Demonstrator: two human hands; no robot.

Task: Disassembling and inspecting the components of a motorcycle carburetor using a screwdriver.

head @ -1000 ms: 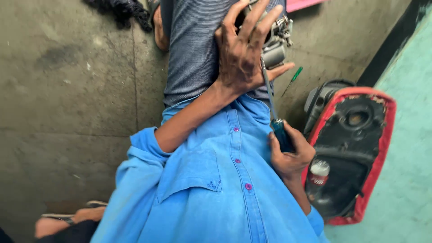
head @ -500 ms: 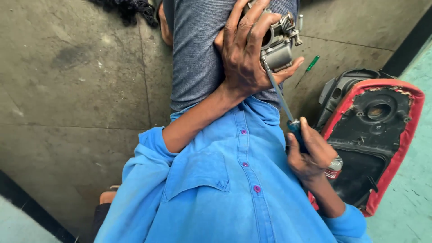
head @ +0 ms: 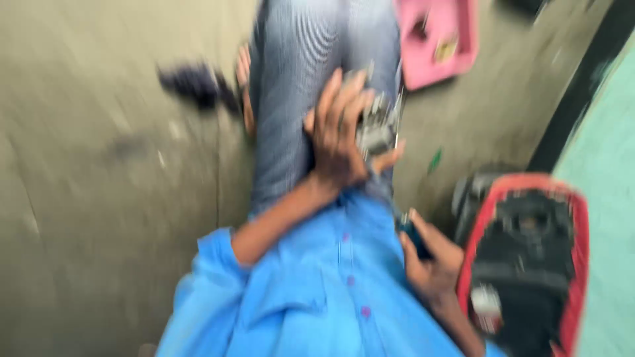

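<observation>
I see my left hand (head: 340, 135) wrapped over a small grey metal engine part (head: 378, 125), pressing it against my thigh in grey trousers (head: 297, 86) — fingers curled round it, thumb poking out beneath. It looks like a cast metal piece with knobs and stubs: I judge it stiff, fairly heavy for its bulk, probably greasy, so it is best gripped round the solid body rather than by the thin projecting bits, which could bend. My right hand (head: 430, 261) sits lower beside my blue shirt (head: 331, 297), fingers closed round a dark blue tool handle (head: 411, 233); the view is smeared with motion, so I cannot make out the shaft or where its tip lands. To the right on the concrete floor (head: 99, 198) stands a red-rimmed black machine housing (head: 529, 251) with a small pale label patch at its lower edge. A pink tray (head: 440, 39) lies further out, a small green bit (head: 434, 160) between them.
</observation>
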